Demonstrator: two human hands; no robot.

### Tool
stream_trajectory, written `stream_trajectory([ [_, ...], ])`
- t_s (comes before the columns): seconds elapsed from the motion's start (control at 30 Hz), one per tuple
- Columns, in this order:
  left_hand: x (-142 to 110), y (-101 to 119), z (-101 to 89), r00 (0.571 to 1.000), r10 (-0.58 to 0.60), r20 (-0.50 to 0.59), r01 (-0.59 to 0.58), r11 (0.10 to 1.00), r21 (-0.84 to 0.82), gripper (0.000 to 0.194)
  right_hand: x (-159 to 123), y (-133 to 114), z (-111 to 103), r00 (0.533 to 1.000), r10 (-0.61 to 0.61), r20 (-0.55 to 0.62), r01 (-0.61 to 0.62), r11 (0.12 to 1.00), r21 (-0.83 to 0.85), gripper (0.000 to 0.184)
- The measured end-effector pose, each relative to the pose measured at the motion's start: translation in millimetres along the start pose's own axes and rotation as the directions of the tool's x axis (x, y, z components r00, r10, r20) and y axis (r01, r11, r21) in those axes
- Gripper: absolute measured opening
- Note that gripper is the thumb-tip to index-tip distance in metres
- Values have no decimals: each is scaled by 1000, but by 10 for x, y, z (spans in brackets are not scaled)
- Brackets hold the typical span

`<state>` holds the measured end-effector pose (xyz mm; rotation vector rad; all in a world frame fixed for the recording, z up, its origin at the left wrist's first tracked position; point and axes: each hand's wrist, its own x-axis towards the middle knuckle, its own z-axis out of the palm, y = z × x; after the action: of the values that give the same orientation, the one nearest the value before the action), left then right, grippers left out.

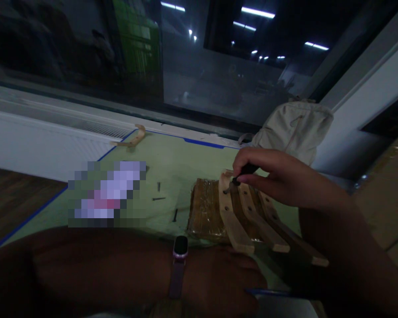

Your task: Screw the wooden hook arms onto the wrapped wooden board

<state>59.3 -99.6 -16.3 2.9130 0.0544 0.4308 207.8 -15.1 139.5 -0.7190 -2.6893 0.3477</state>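
Note:
My right hand (268,174) is closed around the dark handle of a screwdriver (248,169). Its shaft slants down to a hole or screw near the far end of the leftmost curved wooden piece (234,225). Two similar pieces, a middle one (257,221) and a right one (285,229), lie beside it, each with holes. All three rest across a brown wooden block (205,207) wrapped in clear film. My left hand (230,280), with a band watch (180,249) on the wrist, lies at the table's near edge; its fingers are dark and mostly hidden.
Several screws, one of them dark (175,215), lie left of the block on the green table (166,154). A pixelated flat item (112,190) is farther left. Another bent wooden piece (135,138) sits at the far left corner. A beige backpack (292,128) leans by the window.

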Motion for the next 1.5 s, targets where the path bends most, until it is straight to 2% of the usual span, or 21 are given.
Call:
stream_trajectory([
  [0.1,-9,-16,5,995,101,-1,-101,995,14,24,43,37,37,977,168,-127,-190,965,-181,16],
  [0.17,-11,-21,-19,996,89,16,-90,996,18,24,47,56,41,947,269,-178,-313,897,-311,23],
  [0.23,-9,-16,-52,996,82,28,-82,996,19,23,22,56,21,950,277,-144,-309,895,-322,28],
  [0.37,-1,0,-78,997,73,-12,-73,997,6,21,-53,21,-41,995,87,56,-79,989,-124,18],
  [0.47,1,2,-54,997,70,-25,-70,997,8,19,-46,9,-38,998,27,57,-25,999,-42,15],
  [0.57,2,-6,-26,997,74,-11,-73,997,3,22,17,26,19,995,92,-36,-93,995,-36,5],
  [0.7,4,-15,-26,996,87,-13,-87,996,-7,22,73,67,89,948,263,-180,-297,934,-201,33],
  [0.77,9,-17,-42,996,92,9,-92,996,-17,22,61,80,82,930,301,-212,-350,901,-257,35],
  [0.83,14,-18,-62,996,85,38,-85,996,-21,23,26,81,40,954,261,-147,-288,933,-214,25],
  [0.9,16,-18,-75,996,78,48,-77,997,-16,24,-14,69,-24,990,136,-30,-139,984,-113,22],
  [0.93,16,-19,-78,996,81,43,-81,997,-11,24,-28,62,-54,997,74,27,-73,996,-57,23],
  [1.0,12,-20,-73,995,94,24,-94,996,-4,23,-34,52,-90,994,-1,112,-3,999,42,14],
  [1.07,6,-21,-59,995,102,6,-102,995,-2,20,-11,58,-80,995,14,102,-24,995,92,8],
  [1.13,0,-22,-41,995,98,-6,-98,995,-2,20,25,82,-36,994,111,-5,-110,993,52,14],
  [1.23,-4,-24,-31,996,89,-21,-89,996,4,21,52,118,25,948,273,-160,-298,943,-152,29],
  [1.3,-3,-25,-43,995,95,-12,-95,995,-2,22,42,113,27,933,318,-171,-354,896,-269,36],
  [1.37,-1,-25,-62,995,97,8,-97,995,-12,22,16,76,0,956,274,-105,-293,917,-270,31],
  [1.43,2,-25,-78,995,98,15,-98,995,-15,23,-12,23,-32,988,151,-36,-155,971,-179,19],
  [1.5,4,-28,-84,995,100,1,-100,995,-5,23,-26,-20,-42,999,26,19,-25,996,-86,21],
])
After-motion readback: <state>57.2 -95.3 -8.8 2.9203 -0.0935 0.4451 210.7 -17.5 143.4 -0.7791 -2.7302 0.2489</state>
